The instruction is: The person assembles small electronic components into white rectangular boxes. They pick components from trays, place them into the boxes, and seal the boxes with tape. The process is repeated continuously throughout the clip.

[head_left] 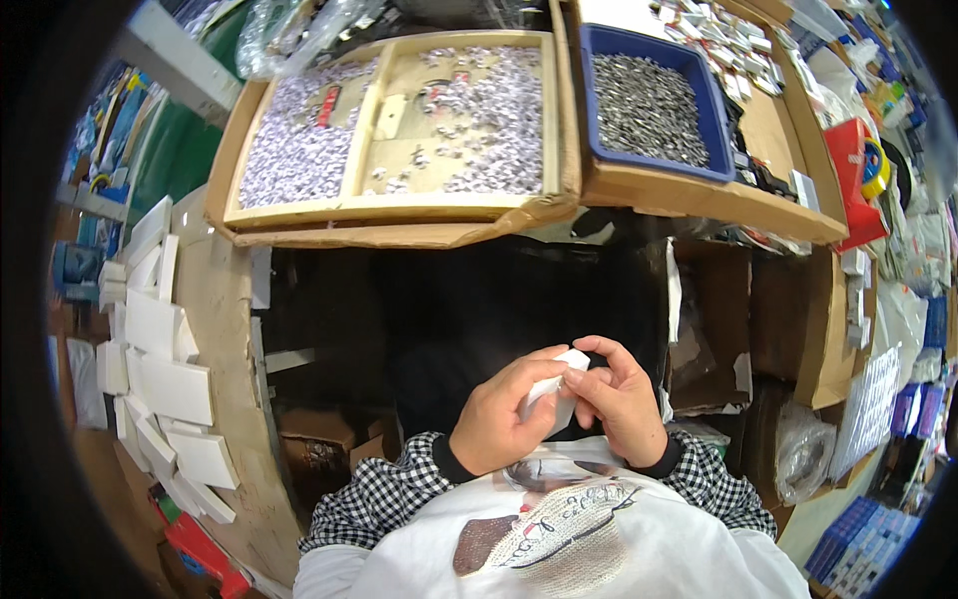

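Just in front of my body, my left hand (504,414) is wrapped round a small white box (561,401), which stands tilted between my palms. My right hand (621,407) is at the box's upper end, with thumb and bent fingers against its edge and the index finger arched above. My fingers cover much of the box, and I cannot tell whether its end flap is open.
Ahead is a divided wooden tray (389,207) with many small whitish pieces. Beside it, a blue bin (715,150) holds small dark metallic parts. White flat boxes (175,384) lie piled at left. A red tape dispenser (850,185) stands at right.
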### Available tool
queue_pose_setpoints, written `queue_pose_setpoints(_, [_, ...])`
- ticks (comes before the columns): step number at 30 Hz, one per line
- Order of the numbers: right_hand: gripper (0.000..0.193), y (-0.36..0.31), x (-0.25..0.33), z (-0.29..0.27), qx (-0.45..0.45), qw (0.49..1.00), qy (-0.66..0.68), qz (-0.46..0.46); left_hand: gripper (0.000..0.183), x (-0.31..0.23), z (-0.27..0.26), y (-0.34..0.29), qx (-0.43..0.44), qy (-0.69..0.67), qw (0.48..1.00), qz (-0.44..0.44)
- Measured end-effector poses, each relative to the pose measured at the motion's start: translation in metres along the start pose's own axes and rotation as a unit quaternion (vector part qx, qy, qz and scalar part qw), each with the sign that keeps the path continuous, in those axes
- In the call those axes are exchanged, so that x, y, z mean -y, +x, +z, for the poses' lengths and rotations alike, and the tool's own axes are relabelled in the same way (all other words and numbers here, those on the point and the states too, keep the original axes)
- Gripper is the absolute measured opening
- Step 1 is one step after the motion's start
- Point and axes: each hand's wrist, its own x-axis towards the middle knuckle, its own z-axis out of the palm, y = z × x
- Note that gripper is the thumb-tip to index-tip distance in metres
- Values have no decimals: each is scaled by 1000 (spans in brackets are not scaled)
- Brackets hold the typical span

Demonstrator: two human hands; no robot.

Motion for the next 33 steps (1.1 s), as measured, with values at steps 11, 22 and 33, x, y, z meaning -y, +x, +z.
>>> queue_pose_setpoints(11, [37,4,17,43,95,971,-220,25,22,31,-1,-6,-135,-155,976,-75])
queue_pose_setpoints(22, [21,26,30,51,163,946,-279,-29,30,-90,-205,-90,-533,-43,832,148])
queue_pose_setpoints(33, [20,25,14,56,235,917,-323,15,47,-107,-329,-176,-627,596,485,-126])
